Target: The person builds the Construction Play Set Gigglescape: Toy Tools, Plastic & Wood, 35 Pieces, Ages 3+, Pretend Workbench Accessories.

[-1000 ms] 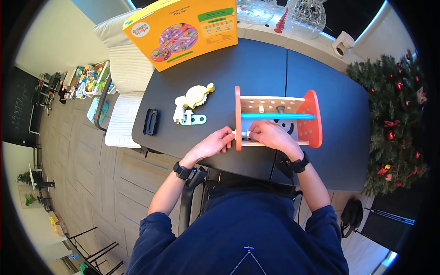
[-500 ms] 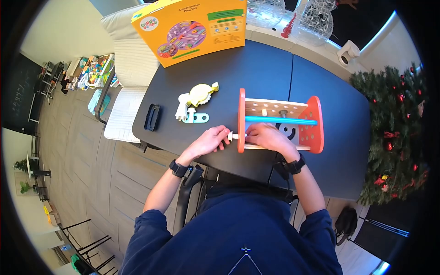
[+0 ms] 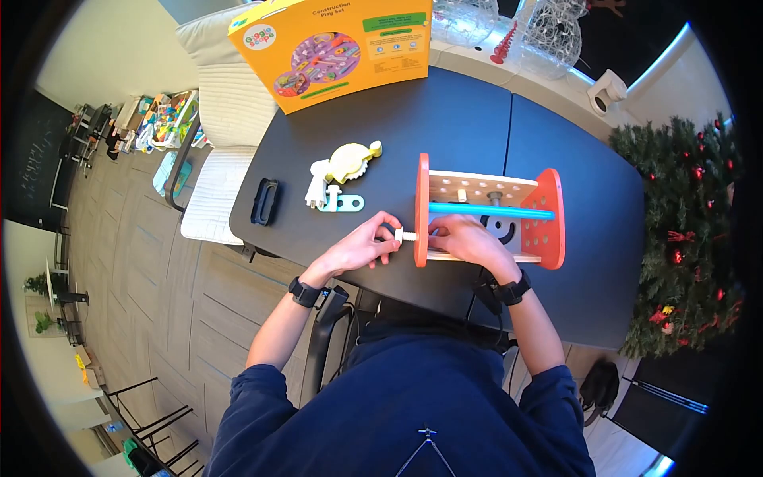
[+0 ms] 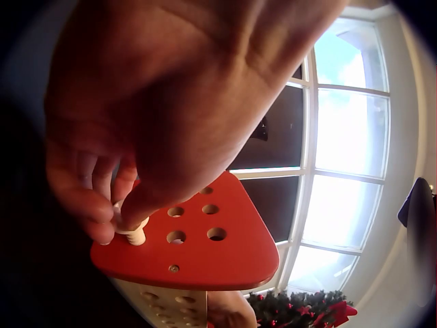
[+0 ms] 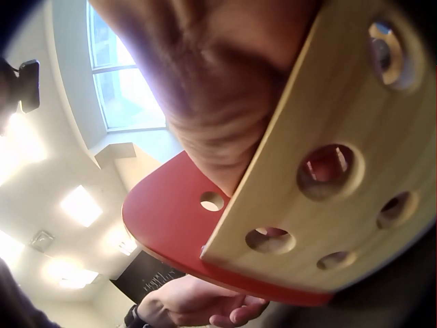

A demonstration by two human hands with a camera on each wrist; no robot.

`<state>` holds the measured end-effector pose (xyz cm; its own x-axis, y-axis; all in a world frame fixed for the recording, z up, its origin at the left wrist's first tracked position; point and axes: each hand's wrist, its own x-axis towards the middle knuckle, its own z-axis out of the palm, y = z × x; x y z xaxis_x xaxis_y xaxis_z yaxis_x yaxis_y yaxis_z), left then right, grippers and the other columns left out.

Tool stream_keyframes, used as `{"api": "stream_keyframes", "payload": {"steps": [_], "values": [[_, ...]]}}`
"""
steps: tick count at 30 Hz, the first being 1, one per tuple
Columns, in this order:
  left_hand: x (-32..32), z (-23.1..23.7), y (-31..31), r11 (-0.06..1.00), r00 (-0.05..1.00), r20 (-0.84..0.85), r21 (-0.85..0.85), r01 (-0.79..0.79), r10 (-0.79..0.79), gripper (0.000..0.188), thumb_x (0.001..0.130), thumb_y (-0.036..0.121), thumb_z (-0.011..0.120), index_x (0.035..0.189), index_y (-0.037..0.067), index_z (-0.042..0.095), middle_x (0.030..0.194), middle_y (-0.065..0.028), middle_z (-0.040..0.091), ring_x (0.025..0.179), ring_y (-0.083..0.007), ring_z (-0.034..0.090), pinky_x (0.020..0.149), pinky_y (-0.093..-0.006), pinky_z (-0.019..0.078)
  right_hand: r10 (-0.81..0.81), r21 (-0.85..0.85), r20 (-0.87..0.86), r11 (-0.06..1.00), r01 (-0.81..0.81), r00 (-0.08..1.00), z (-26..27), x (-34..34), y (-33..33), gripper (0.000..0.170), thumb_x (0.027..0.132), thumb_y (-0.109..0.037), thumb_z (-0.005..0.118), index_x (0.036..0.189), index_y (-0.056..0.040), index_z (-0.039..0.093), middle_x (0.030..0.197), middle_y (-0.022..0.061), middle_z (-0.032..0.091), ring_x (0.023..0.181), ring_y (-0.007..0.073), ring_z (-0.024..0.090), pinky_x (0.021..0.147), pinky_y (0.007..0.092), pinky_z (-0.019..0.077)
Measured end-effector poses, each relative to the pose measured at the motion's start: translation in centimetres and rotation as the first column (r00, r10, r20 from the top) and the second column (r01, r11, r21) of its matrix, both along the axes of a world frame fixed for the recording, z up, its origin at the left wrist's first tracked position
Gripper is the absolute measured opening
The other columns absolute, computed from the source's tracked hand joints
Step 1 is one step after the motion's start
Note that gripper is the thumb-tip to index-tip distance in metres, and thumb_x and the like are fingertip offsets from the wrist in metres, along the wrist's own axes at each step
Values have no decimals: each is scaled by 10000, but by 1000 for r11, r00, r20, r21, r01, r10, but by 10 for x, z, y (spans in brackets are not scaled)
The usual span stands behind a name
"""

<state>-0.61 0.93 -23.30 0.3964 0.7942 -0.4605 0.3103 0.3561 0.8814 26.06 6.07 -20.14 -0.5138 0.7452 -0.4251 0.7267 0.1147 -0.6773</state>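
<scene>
At the left end of the wooden toy box (image 3: 478, 191), its red end panel (image 3: 422, 211) upright on the tabletop (image 3: 389, 131), our white bolt (image 3: 408, 236) sits in a hole, head outside. Our left hand (image 3: 358, 245) has a narrow grip, thumb and fingers pinching that head. Our right hand (image 3: 469, 239) reaches inside, near the panel; we cannot tell whether its grip holds anything. To work this well, we should hold the bolt square to the panel, turn it in small, even strokes, and brace from within.
</scene>
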Motion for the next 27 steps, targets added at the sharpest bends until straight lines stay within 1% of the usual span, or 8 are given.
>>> {"api": "stream_keyframes", "payload": {"steps": [6, 9, 12, 15, 18, 21, 24, 27], "values": [[-3, -4, 9, 971, 1000, 25, -240, -11, 18, 358, 1138, 355, 576, 1315, 44, 580, 977, -12, 697, 788, -88, 662, 608, -254, 521, -2, 35, -34, 999, 3, 999, -9, 2, -1, 381, 985, -306, 743, 1254, -38, 772, 943, 164, 774, 902, 311, 751, 836, 418, 575], [-2, -14, 8, 972, 999, 34, -236, 18, -11, 383, 1142, 388, 560, 1320, 50, 586, 977, -10, 695, 786, -87, 661, 605, -257, 524, -5, 49, -36, 999, 7, 999, -10, 2, -1, 377, 987, -304, 742, 1255, -41, 772, 931, 161, 771, 885, 309, 747, 824, 415, 574], [-1, -9, 3, 999, 1000, 27, -32, 1, 0, 409, 1148, 432, 531, 1302, 59, 595, 973, -6, 692, 782, -84, 658, 601, -254, 525, -1, 49, -34, 999, 3, 999, -11, 2, -1, 375, 988, -307, 741, 1256, -46, 773, 918, 156, 768, 868, 306, 743, 811, 416, 572], [4, 5, -1, 1000, 999, -32, 2, -24, 24, 405, 1162, 414, 510, 1347, 60, 572, 1012, -10, 700, 808, -88, 670, 609, -233, 529, 7, 42, -32, 999, -6, 999, -10, 2, -1, 373, 990, -307, 739, 1258, -49, 773, 912, 155, 766, 858, 302, 740, 802, 414, 569], [0, -1, 8, 980, 999, -33, -195, -45, 39, 368, 1150, 392, 556, 1323, 67, 575, 1010, -9, 699, 811, -87, 670, 609, -237, 527, -1, 43, -33, 999, 2, 999, -9, 2, -1, 368, 990, -300, 738, 1259, -51, 773, 907, 153, 765, 853, 299, 737, 797, 411, 568], [-3, -14, 11, 973, 997, -57, -226, 35, -49, 340, 1151, 382, 557, 1300, 76, 570, 1019, -16, 705, 812, -88, 671, 609, -242, 528, -9, 40, -36, 999, 11, 999, -10, 2, -1, 364, 990, -294, 738, 1260, -52, 773, 908, 154, 766, 854, 299, 738, 797, 411, 568], [-1, -11, 5, 991, 997, -25, -119, 64, -68, 361, 1156, 413, 534, 1253, 71, 593, 1022, -23, 703, 811, -87, 671, 606, -245, 528, -5, 41, -27, 999, 6, 1000, -12, 2, 0, 363, 989, -294, 737, 1261, -57, 774, 916, 156, 769, 862, 300, 741, 801, 412, 570], [3, 2, -5, 999, 999, -30, -9, -44, 44, 381, 1159, 426, 523, 1185, 61, 629, 1017, -22, 697, 807, -84, 669, 605, -242, 527, -5, 34, -16, 999, 5, 1000, -13, 2, 0, 359, 989, -295, 736, 1263, -67, 775, 928, 159, 772, 872, 301, 743, 807, 411, 571]]}}
